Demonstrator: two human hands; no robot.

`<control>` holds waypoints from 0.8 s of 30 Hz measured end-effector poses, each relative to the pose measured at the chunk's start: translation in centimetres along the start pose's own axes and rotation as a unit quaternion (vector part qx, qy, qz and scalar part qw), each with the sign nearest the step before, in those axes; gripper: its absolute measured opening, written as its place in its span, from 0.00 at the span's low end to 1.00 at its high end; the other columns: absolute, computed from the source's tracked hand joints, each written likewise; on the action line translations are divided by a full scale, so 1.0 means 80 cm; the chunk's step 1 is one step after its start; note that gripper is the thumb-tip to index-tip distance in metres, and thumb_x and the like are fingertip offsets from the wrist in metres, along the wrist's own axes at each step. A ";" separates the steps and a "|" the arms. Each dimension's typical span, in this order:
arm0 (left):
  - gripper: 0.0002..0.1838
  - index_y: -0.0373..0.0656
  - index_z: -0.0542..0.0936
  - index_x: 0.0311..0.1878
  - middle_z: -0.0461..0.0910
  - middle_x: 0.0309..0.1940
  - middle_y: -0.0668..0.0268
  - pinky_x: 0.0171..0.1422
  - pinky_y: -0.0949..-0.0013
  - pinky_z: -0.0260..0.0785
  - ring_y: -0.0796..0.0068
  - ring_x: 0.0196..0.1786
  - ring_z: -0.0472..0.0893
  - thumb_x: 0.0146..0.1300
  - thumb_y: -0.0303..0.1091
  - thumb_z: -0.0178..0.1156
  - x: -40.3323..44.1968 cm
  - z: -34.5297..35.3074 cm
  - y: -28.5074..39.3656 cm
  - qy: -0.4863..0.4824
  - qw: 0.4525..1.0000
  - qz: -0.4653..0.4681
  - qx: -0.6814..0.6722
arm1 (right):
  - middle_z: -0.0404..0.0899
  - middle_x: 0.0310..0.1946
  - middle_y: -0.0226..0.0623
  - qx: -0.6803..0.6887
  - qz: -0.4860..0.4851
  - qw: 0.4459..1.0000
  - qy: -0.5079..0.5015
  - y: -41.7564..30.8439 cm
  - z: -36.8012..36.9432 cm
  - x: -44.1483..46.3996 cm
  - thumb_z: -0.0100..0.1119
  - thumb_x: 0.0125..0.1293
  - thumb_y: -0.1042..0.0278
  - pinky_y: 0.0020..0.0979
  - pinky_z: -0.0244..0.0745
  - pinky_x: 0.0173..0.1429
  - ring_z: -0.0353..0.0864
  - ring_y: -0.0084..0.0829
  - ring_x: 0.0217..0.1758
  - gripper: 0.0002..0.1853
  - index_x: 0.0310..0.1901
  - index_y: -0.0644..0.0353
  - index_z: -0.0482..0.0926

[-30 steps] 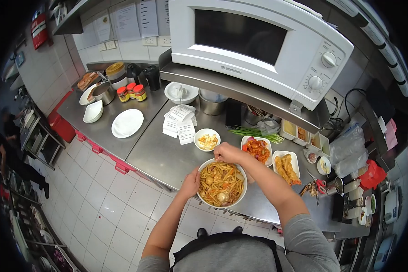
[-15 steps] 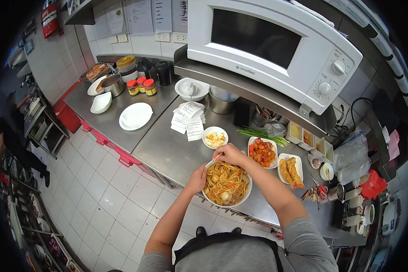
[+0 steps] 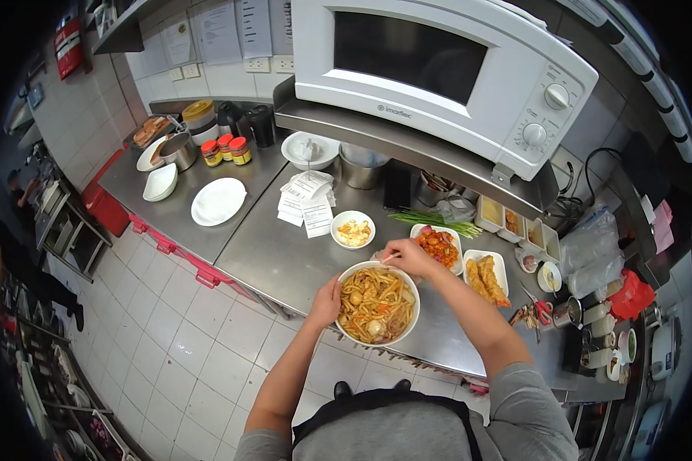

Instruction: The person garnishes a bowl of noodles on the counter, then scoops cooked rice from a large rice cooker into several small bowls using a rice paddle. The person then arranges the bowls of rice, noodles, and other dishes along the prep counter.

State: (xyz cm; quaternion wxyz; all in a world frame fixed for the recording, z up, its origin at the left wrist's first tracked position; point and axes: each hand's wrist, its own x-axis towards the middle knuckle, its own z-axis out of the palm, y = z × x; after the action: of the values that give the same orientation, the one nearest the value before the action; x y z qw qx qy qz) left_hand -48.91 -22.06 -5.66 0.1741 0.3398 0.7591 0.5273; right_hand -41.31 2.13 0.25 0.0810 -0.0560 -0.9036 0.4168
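Observation:
A white bowl point(image 3: 415, 316) full of thick noodles point(image 3: 370, 296) in brown sauce, with a pale round egg-like piece on top, stands near the counter's front edge. My left hand point(image 3: 327, 303) grips the bowl's left side, fingers against its wall. At the far rim, my right hand point(image 3: 409, 257) is closed in a pinch; a small pale bit shows at its fingertips, too small to name. Behind the bowl is a small white bowl of chopped egg-like food point(image 3: 354, 230). Beyond my right hand are a dish of red-sauced pieces point(image 3: 440, 247) and a dish of battered fried food point(image 3: 484, 280).
A microwave point(image 3: 407, 69) sits on a shelf above the counter point(image 3: 277, 269). Order slips point(image 3: 307, 201), a white plate point(image 3: 218, 202) and red-lidded jars point(image 3: 227, 148) stand leftward. Green stalks point(image 3: 438, 221), red scissors point(image 3: 543, 310) and tubs lie rightward. A person point(image 3: 31, 269) stands far left.
My right hand has moved rightward along the bowl's far rim, its fingers still pinched. The left hand still holds the bowl's side. The whole view has shifted slightly.

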 end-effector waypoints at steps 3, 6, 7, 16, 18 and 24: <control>0.18 0.34 0.70 0.56 0.78 0.43 0.46 0.54 0.64 0.67 0.53 0.49 0.78 0.70 0.35 0.40 -0.002 0.003 -0.004 0.016 1.000 -0.002 -0.010 | 0.79 0.22 0.38 -0.013 0.055 0.995 0.080 0.004 -0.008 -0.056 0.65 0.51 0.72 0.29 0.73 0.33 0.79 0.28 0.27 0.06 0.28 0.64 0.78; 0.19 0.33 0.71 0.55 0.78 0.43 0.46 0.54 0.63 0.68 0.53 0.49 0.78 0.70 0.35 0.40 -0.002 0.005 0.000 0.027 0.999 -0.005 -0.029 | 0.78 0.22 0.37 -0.007 0.151 0.973 0.175 0.013 0.011 -0.114 0.65 0.51 0.71 0.28 0.71 0.32 0.77 0.25 0.25 0.07 0.28 0.64 0.77; 0.19 0.33 0.71 0.56 0.78 0.43 0.47 0.54 0.64 0.68 0.55 0.49 0.78 0.70 0.35 0.40 -0.003 0.006 0.000 0.028 0.999 -0.002 -0.039 | 0.78 0.21 0.36 0.018 0.186 0.961 0.204 0.014 0.021 -0.136 0.65 0.51 0.71 0.28 0.71 0.31 0.76 0.24 0.25 0.08 0.28 0.64 0.77; 0.19 0.35 0.70 0.58 0.69 0.57 0.52 0.60 0.67 0.63 0.60 0.60 0.69 0.71 0.34 0.38 -0.064 0.073 0.007 0.220 0.962 -0.056 -0.153 | 0.78 0.25 0.32 0.182 0.276 0.902 0.279 0.012 -0.064 -0.315 0.66 0.51 0.76 0.22 0.71 0.31 0.75 0.19 0.28 0.06 0.30 0.63 0.78; 0.20 0.34 0.69 0.58 0.65 0.61 0.52 0.62 0.65 0.62 0.60 0.61 0.67 0.70 0.34 0.41 -0.080 0.100 -0.018 0.210 0.875 -0.158 -0.408 | 0.78 0.25 0.32 0.150 0.286 0.880 0.350 0.017 -0.108 -0.346 0.64 0.51 0.75 0.24 0.71 0.32 0.75 0.20 0.28 0.05 0.30 0.63 0.79; 0.21 0.34 0.66 0.58 0.70 0.56 0.57 0.63 0.52 0.61 0.60 0.59 0.70 0.62 0.31 0.46 -0.114 0.083 0.062 -0.039 0.778 -0.293 -0.555 | 0.81 0.31 0.39 -0.096 0.281 0.932 0.205 0.086 -0.203 -0.418 0.61 0.52 0.68 0.31 0.74 0.38 0.80 0.31 0.30 0.12 0.38 0.64 0.79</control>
State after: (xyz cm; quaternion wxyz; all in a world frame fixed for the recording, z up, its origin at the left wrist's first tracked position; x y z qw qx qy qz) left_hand -36.69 -22.86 -4.48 0.5076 -0.0341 0.3903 0.7674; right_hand -5.13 13.00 2.08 0.1385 -0.3999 -0.8501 0.3133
